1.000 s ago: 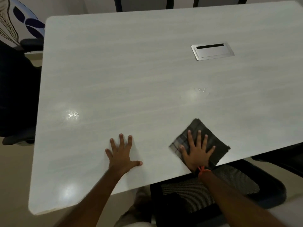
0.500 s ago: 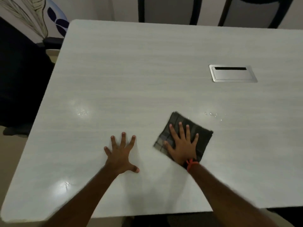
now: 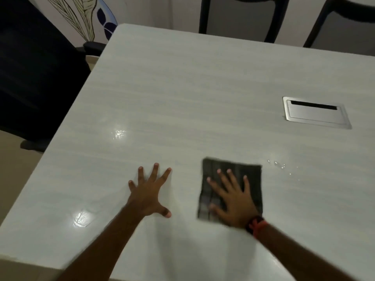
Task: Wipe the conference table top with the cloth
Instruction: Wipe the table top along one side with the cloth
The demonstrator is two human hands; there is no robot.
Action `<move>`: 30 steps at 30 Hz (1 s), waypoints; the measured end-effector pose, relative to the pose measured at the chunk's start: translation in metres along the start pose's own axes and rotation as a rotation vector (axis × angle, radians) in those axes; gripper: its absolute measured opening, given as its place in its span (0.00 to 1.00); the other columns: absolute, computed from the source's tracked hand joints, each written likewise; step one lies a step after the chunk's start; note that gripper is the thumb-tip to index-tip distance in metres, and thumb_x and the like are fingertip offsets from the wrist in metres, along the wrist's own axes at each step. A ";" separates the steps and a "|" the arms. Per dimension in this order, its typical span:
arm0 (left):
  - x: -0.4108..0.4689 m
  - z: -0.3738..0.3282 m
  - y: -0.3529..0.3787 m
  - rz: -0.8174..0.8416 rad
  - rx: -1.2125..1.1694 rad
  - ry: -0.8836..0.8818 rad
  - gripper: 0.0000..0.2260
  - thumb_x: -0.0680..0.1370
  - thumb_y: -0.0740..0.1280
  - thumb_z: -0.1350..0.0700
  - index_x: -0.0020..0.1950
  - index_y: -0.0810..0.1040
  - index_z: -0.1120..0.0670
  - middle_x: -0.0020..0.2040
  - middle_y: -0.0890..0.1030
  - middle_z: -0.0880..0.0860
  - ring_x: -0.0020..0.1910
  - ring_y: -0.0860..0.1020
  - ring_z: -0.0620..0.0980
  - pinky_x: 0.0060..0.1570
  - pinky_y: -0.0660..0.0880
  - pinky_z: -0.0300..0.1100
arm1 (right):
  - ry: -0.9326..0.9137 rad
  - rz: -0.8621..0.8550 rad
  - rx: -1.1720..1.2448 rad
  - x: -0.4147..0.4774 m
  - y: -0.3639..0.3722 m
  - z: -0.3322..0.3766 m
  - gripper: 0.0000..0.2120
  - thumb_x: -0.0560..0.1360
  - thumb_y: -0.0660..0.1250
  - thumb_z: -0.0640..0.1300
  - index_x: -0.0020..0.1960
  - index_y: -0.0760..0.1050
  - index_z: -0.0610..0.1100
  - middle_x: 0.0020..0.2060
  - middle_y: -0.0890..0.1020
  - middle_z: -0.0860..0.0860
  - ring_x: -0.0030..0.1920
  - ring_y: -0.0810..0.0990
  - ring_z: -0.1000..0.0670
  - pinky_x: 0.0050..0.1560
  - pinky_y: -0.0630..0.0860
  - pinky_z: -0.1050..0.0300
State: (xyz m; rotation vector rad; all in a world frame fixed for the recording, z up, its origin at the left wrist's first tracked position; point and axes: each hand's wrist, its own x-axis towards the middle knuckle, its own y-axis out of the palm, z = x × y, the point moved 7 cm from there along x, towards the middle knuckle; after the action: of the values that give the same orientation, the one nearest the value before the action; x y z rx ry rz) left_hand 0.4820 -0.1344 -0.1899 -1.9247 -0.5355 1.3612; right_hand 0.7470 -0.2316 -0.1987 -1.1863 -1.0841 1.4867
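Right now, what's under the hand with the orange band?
The dark checked cloth lies flat under the right hand, and below the cloth is the pale table top. Whether the table beneath the cloth is wet or dirty cannot be seen, because the cloth covers it.

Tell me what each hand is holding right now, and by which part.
Nothing is gripped. The right hand lies flat, fingers spread, pressing the middle of the dark cloth onto the table. The left hand rests flat on bare tabletop, apart from the cloth.

Bare tabletop [image 3: 182, 94] open across centre and upper frame, flush metal cable hatch [image 3: 316, 113] at right, water droplets [image 3: 278, 164] beside it lower down, dark chairs [image 3: 36, 74] crowding left and top edges
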 end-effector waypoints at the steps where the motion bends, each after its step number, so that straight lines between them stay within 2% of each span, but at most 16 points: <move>1: 0.000 0.001 0.000 0.004 -0.005 -0.002 0.65 0.57 0.76 0.28 0.75 0.30 0.34 0.78 0.28 0.47 0.75 0.30 0.66 0.69 0.45 0.74 | 0.104 -0.003 0.007 0.030 -0.007 -0.026 0.38 0.74 0.51 0.75 0.81 0.46 0.65 0.83 0.49 0.53 0.82 0.48 0.43 0.73 0.50 0.23; 4: 0.010 0.012 -0.013 -0.018 -0.075 -0.055 0.64 0.58 0.75 0.29 0.76 0.31 0.36 0.78 0.30 0.45 0.77 0.32 0.64 0.70 0.47 0.73 | 0.447 -0.023 0.080 0.101 -0.024 -0.071 0.38 0.74 0.43 0.76 0.81 0.41 0.65 0.83 0.44 0.51 0.82 0.41 0.41 0.73 0.41 0.23; 6: 0.024 0.024 -0.034 -0.047 -0.121 -0.123 0.64 0.58 0.76 0.30 0.78 0.33 0.37 0.79 0.32 0.45 0.77 0.35 0.65 0.70 0.51 0.73 | 0.551 -0.040 0.102 0.137 -0.026 -0.055 0.38 0.75 0.43 0.75 0.81 0.40 0.63 0.83 0.43 0.48 0.81 0.40 0.37 0.72 0.38 0.20; 8: 0.039 0.027 -0.051 -0.021 -0.134 -0.158 0.65 0.57 0.77 0.31 0.78 0.34 0.37 0.79 0.32 0.45 0.77 0.35 0.67 0.68 0.52 0.74 | 0.467 -0.047 0.111 0.165 -0.026 -0.011 0.38 0.75 0.45 0.74 0.82 0.43 0.62 0.83 0.45 0.46 0.81 0.41 0.36 0.70 0.36 0.20; 10: 0.050 0.025 -0.059 0.009 -0.146 -0.171 0.65 0.57 0.79 0.32 0.77 0.33 0.37 0.79 0.32 0.44 0.76 0.35 0.68 0.67 0.51 0.76 | 0.273 -0.014 0.080 0.183 -0.023 0.032 0.37 0.76 0.45 0.74 0.82 0.43 0.63 0.83 0.44 0.48 0.81 0.41 0.37 0.69 0.33 0.21; 12: 0.054 0.025 -0.060 0.006 -0.145 -0.184 0.66 0.57 0.79 0.32 0.77 0.32 0.36 0.79 0.32 0.43 0.76 0.35 0.68 0.67 0.52 0.77 | 0.159 -0.015 0.080 0.191 -0.025 0.033 0.37 0.76 0.47 0.75 0.81 0.43 0.66 0.83 0.45 0.51 0.82 0.41 0.40 0.71 0.35 0.22; 13: 0.054 0.027 -0.059 -0.001 -0.142 -0.188 0.66 0.56 0.78 0.31 0.76 0.32 0.35 0.79 0.32 0.43 0.76 0.35 0.68 0.67 0.53 0.77 | 0.177 -0.045 0.085 0.192 -0.029 0.016 0.37 0.76 0.49 0.75 0.81 0.44 0.66 0.83 0.46 0.53 0.82 0.43 0.42 0.72 0.37 0.23; 15: 0.054 0.029 -0.057 -0.008 -0.139 -0.188 0.66 0.55 0.78 0.30 0.76 0.31 0.34 0.79 0.32 0.41 0.76 0.35 0.68 0.66 0.55 0.77 | 0.395 -0.108 0.089 0.184 -0.034 -0.042 0.37 0.75 0.51 0.75 0.81 0.46 0.66 0.83 0.48 0.54 0.82 0.45 0.43 0.72 0.40 0.23; 18: 0.057 0.029 -0.055 0.005 -0.151 -0.183 0.67 0.55 0.78 0.30 0.75 0.30 0.34 0.78 0.31 0.42 0.76 0.33 0.68 0.66 0.53 0.78 | 0.845 -0.090 0.148 0.157 -0.038 -0.126 0.39 0.75 0.43 0.76 0.82 0.42 0.63 0.83 0.45 0.49 0.82 0.43 0.39 0.71 0.44 0.19; 20: 0.059 0.027 -0.056 0.006 -0.149 -0.185 0.67 0.56 0.78 0.31 0.75 0.29 0.35 0.78 0.30 0.43 0.76 0.33 0.68 0.67 0.52 0.77 | 0.989 -0.081 0.167 0.159 -0.041 -0.131 0.40 0.75 0.39 0.75 0.82 0.40 0.60 0.83 0.43 0.45 0.81 0.41 0.35 0.70 0.46 0.18; 21: 0.059 0.026 -0.057 0.007 -0.147 -0.187 0.67 0.56 0.78 0.32 0.75 0.29 0.36 0.78 0.29 0.43 0.76 0.33 0.69 0.66 0.52 0.77 | 1.006 -0.093 0.172 0.171 -0.041 -0.119 0.39 0.77 0.41 0.74 0.82 0.40 0.59 0.83 0.43 0.44 0.81 0.41 0.34 0.69 0.45 0.17; 23: 0.061 0.026 -0.058 0.010 -0.150 -0.184 0.67 0.56 0.79 0.32 0.75 0.29 0.35 0.77 0.29 0.42 0.75 0.32 0.69 0.66 0.51 0.78 | 0.899 -0.120 0.184 0.208 -0.040 -0.072 0.37 0.79 0.46 0.71 0.83 0.43 0.59 0.83 0.43 0.42 0.80 0.40 0.33 0.68 0.42 0.16; 25: 0.062 0.028 -0.057 0.017 -0.156 -0.186 0.67 0.55 0.79 0.31 0.74 0.28 0.34 0.77 0.28 0.41 0.75 0.32 0.69 0.66 0.51 0.78 | 0.631 -0.099 0.159 0.248 -0.037 -0.010 0.37 0.79 0.49 0.71 0.82 0.43 0.60 0.83 0.44 0.43 0.81 0.39 0.34 0.67 0.35 0.17; 27: 0.062 0.030 -0.057 0.016 -0.142 -0.193 0.68 0.54 0.78 0.30 0.72 0.26 0.33 0.77 0.28 0.41 0.75 0.32 0.68 0.66 0.51 0.78 | 0.399 -0.039 0.115 0.269 -0.034 0.036 0.37 0.78 0.47 0.73 0.82 0.42 0.62 0.83 0.43 0.46 0.81 0.38 0.36 0.67 0.33 0.19; 30: 0.062 0.030 -0.057 0.011 -0.156 -0.184 0.67 0.54 0.78 0.30 0.72 0.27 0.32 0.77 0.28 0.40 0.75 0.32 0.68 0.66 0.50 0.78 | 0.318 -0.040 0.111 0.262 -0.036 0.020 0.38 0.76 0.49 0.75 0.81 0.44 0.64 0.83 0.46 0.51 0.82 0.41 0.40 0.70 0.37 0.20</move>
State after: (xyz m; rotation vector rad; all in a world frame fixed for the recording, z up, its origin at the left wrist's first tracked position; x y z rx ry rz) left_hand 0.4799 -0.0449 -0.1923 -1.9369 -0.7406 1.5537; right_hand 0.7013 0.0297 -0.2074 -1.2640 -0.7956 1.2580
